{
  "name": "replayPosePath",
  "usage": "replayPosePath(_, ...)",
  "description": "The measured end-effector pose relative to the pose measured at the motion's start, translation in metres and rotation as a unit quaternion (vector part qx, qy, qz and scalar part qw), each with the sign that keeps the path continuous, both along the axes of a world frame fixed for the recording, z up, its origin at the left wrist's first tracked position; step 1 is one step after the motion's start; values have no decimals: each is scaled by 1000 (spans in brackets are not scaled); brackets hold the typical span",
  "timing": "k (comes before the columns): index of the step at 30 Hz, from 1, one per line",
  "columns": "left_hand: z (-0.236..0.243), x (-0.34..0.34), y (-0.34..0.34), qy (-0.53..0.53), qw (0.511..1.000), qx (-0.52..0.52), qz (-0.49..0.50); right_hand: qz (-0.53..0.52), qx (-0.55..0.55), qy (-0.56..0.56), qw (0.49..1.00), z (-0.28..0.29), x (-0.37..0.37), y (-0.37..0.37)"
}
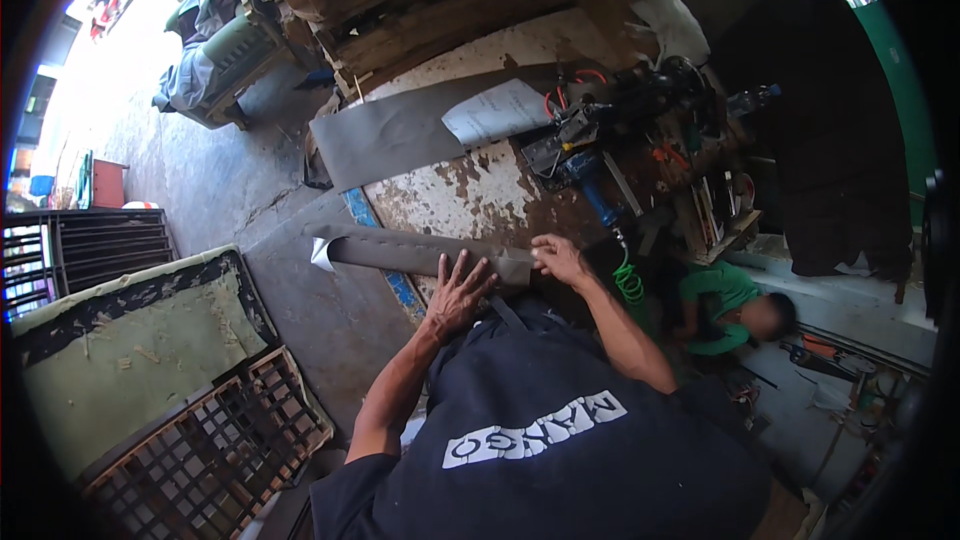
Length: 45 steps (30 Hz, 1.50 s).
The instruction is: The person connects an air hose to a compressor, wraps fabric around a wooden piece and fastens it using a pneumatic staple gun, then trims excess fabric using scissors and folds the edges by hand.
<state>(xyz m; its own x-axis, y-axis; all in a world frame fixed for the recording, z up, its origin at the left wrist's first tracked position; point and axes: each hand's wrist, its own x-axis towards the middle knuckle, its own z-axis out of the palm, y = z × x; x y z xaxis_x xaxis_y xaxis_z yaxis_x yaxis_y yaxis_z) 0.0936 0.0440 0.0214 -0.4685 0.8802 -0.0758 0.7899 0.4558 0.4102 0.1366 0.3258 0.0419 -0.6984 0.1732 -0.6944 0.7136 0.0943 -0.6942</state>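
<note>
A folded strip of dark grey-brown upholstery material [395,252] lies across the near edge of the worn table, overhanging it on the left. Its left end curls open and shows a pale underside. My left hand [457,292] rests on the strip with fingers spread flat. At the strip's right end, my right hand [562,260] has its fingers bent and pinched on the edge. Beyond the strip lies a wider flat piece of the same grey material [385,145], with a white printed sheet [497,112] on it.
A blue air tool [592,190] with a green coiled hose [628,283] lies right of the strip, beside cluttered tools. A wooden frame [440,30] stands behind the table. Padded and webbed frames [210,425] lean at left. A person in green [725,305] crouches at right.
</note>
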Motion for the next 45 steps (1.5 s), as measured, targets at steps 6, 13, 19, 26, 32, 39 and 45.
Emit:
replayPosePath(6,2,-2,8,3,1000,-3,27,67,72,75,992,-19,-18,3)
replayPosePath(13,-4,15,-3,8,994,-70,84,96,84,78,989,14,-62,-12)
replayPosePath(19,-6,-5,6,20,993,-72,92,55,316,332,887,71,-192,45)
replayPosePath(26,-11,-1,2,54,992,-27,114,327,564,-14,758,40,-348,169)
replayPosePath(32,-24,7,1,21,986,25,162,445,556,-98,695,-4,-346,195)
replayPosePath(39,-8,2,7,13,993,-24,118,371,536,-113,750,-44,-351,216)
replayPosePath(45,-3,-4,9,-17,993,-57,99,361,475,-106,796,-48,-341,216)
